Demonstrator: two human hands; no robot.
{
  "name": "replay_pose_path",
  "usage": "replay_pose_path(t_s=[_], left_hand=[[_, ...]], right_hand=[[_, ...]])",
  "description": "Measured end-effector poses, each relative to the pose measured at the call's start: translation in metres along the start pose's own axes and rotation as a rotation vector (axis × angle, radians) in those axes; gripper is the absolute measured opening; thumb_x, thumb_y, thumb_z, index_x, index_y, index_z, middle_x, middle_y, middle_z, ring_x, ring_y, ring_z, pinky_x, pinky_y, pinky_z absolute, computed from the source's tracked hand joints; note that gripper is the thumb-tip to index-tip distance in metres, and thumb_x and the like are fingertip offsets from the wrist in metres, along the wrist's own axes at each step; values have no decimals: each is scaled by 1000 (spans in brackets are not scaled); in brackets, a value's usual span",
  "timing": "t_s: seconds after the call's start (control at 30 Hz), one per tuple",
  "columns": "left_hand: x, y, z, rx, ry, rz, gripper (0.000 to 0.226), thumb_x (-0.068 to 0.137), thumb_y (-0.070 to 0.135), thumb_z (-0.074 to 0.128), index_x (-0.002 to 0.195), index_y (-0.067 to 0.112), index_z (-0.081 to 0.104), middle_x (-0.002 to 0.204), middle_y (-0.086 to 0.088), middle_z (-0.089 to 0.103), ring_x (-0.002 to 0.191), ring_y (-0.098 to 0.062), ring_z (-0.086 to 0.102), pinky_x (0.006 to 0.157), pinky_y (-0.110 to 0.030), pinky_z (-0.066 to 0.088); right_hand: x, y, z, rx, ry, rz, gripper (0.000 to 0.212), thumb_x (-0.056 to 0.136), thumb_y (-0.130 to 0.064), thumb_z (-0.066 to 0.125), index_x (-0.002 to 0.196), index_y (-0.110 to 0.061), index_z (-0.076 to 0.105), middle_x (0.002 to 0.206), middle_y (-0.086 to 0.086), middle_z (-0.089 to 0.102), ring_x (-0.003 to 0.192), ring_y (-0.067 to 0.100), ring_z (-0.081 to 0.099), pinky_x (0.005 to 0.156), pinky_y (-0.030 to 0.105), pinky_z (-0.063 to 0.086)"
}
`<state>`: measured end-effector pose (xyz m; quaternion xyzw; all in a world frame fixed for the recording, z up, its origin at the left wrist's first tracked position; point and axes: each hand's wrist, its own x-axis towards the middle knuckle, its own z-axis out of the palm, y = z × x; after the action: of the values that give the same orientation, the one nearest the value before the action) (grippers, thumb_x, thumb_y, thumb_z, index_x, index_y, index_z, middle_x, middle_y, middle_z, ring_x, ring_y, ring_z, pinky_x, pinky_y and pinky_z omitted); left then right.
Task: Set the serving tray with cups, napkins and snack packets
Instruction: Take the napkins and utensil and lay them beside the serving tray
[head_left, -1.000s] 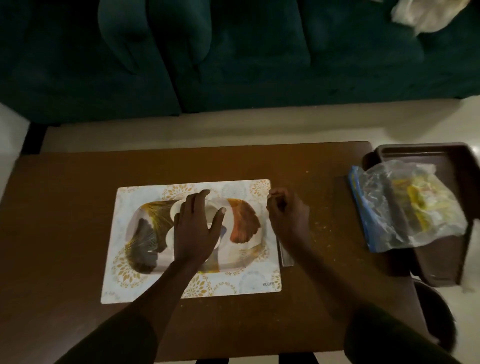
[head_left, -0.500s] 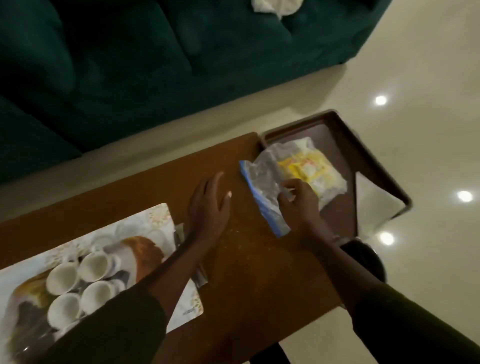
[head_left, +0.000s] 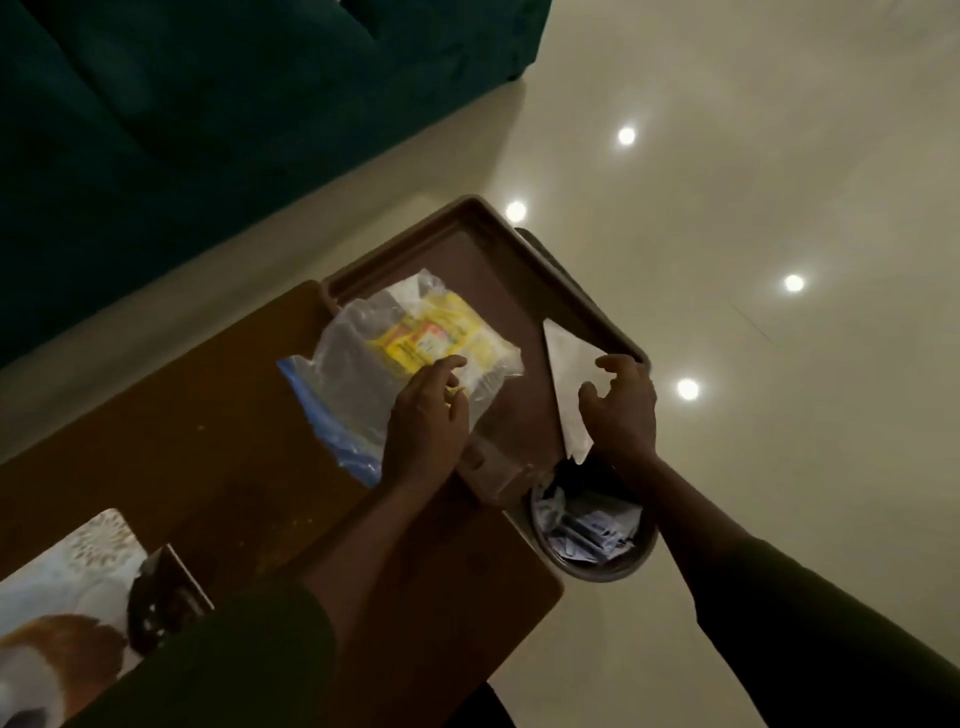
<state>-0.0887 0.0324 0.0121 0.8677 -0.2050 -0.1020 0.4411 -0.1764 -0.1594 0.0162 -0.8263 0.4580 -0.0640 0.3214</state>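
Now snack bag (head_left: 395, 353) under left hand (head_left: 426, 421); napkin (head_left: 569, 379) seemingly touching right hand (head_left: 621, 410).

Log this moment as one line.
left hand: on snack bag | right hand: over napkin, grip unclear | brown tray: overhangs table

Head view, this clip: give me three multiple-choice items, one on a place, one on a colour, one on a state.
1. Where does the folded white napkin lie?
A. in the brown tray
B. on the sofa
C. on the placemat

2. What colour are the packets inside the clear plastic bag?
A. red
B. yellow
C. green

3. What state is the right hand in?
A. closed into a fist
B. flat on the table
C. fingers spread above the napkin

Key: 1 A, the napkin rests along the right side of the brown tray; 2 B, yellow shows through the plastic; 3 C, the fingers curl open over the napkin, gripping nothing.
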Motion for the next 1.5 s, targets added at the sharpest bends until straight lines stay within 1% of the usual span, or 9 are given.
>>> replay_pose_path(t_s=[0.53,0.67,0.8,0.93,1.07,1.17,1.27,1.4,1.5], left_hand=[[7,17,53,0,-167,29,32,90,10,57,122,19,61,106,0,67,93,-17,62,76,-34,53],[7,15,49,-34,-154,-8,30,91,8,57,119,18,62,98,-1,67,87,-16,62,72,-32,52],[5,18,46,-151,-121,-123,26,93,15,60,119,18,61,93,2,64,83,-13,62,68,-24,49],[7,26,39,-497,-178,-569,40,98,43,48,134,25,48,118,-6,63,104,-23,63,87,-42,55],[3,35,26,-951,-244,-940,54,97,58,36,139,25,45,127,-10,60,103,-28,66,82,-43,55],[-3,27,10,-1095,-245,-916,43,99,50,40,127,21,55,103,-8,69,69,-20,71,67,-37,56],[-10,10,-10,-1064,-215,-906,34,102,36,43,128,18,55,95,-6,67,65,-17,64,58,-31,54],[-29,-11,-45,-1112,-175,-861,25,100,21,52,125,17,53,102,-7,65,74,-19,63,57,-30,57],[-47,-31,-77,-902,-97,-815,32,94,25,62,123,15,53,120,-11,64,103,-28,65,78,-39,58]], right_hand=[[68,18,2,-717,-201,-124,53,82,-32,60,128,-11,43,117,14,61,110,32,51,92,41,40],[70,9,0,-583,-296,-10,44,76,-17,64,118,-10,54,108,11,64,107,30,57,97,43,42],[67,-15,-7,-222,-340,159,45,74,-20,71,118,-12,62,101,5,66,82,23,65,69,35,58],[51,-48,-6,103,-347,168,47,77,-23,72,120,-10,59,104,5,63,75,13,59,52,19,47],[27,-84,0,380,-507,259,36,78,-19,71,112,-13,61,109,6,65,85,16,64,67,28,57],[4,-102,10,496,-552,245,37,77,-12,70,113,-10,63,111,11,68,97,25,68,90,45,56],[-21,-117,23,526,-606,131,44,76,-14,73,119,-11,62,110,9,70,100,25,68,92,49,54],[-51,-136,51,383,-562,44,42,74,-21,77,113,-10,66,106,7,72,96,23,69,88,47,56],[-81,-152,74,247,-474,-18,42,75,-27,76,113,-12,64,109,6,71,92,18,66,80,36,56]])
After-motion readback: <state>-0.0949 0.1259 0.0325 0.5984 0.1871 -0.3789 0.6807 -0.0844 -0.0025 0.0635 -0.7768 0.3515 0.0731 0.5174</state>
